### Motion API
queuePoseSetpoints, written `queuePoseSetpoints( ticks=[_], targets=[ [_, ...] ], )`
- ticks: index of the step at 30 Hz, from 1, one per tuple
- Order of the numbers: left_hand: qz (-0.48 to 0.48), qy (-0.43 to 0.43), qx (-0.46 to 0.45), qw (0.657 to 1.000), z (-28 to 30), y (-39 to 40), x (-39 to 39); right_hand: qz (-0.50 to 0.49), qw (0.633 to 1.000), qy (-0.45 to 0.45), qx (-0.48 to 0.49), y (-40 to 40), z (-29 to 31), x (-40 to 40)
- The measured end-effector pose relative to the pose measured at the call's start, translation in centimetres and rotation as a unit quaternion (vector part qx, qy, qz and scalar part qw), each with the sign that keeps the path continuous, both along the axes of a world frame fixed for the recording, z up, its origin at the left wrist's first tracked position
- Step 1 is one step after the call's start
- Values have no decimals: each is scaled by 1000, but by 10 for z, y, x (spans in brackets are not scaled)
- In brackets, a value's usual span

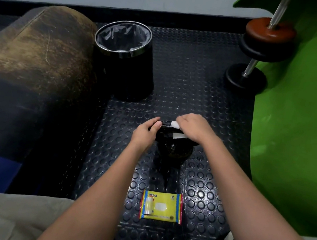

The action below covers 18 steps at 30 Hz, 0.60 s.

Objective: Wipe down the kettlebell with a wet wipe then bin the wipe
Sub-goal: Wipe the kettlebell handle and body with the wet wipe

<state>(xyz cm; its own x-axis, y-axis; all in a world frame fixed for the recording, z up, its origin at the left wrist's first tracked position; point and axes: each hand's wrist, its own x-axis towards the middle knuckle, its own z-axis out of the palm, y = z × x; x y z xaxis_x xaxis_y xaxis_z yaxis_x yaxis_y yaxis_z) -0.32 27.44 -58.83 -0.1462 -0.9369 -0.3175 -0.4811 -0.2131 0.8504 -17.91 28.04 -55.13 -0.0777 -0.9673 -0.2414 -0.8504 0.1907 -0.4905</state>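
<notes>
Down on the studded black mat [179, 82], everything sits around the person's two reaching arms. Off to the left of the left hand lies a big worn brown bolster [35, 44], well apart from it. To the right of the right hand a green sheet [301, 120] curves up from the floor, and at its far edge, well beyond the hands, rests a barbell [265, 45] with dark and reddish plates. Beyond the left hand stands the black bin [124, 59], upright, lined with a clear bag, its mouth open.

Right under both hands sits the black kettlebell [174, 149], upright on the mat. The left hand [145, 132] curls its fingers round the left end of the handle and grips it. The right hand [193, 127] lies over the right part of the handle, fingers bent down on the white wipe [175, 125]; a bit of wipe peeks out at the fingertips and another strip shows below the palm, against the handle.

Nearer the person than both hands, between the forearms, lies the yellow wipe pack [162, 206], flat on the mat, its flap showing a pale patch.
</notes>
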Motion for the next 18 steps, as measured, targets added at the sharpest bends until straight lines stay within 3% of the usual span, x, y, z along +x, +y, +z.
queuePoseSetpoints(
  ticks=[5,7,13,18],
  targets=[
    [-8,-1,7,1000,4,4,-2,-141,976,-163,16,16,-15,-39],
    [-6,-3,6,1000,5,4,-3,-160,972,-173,10,18,-20,-39],
    [10,-2,9,1000,4,3,1,-33,998,55,-11,4,-6,-4],
    [11,-6,9,1000,2,0,3,-8,985,103,-136,10,-23,14]
  ],
)
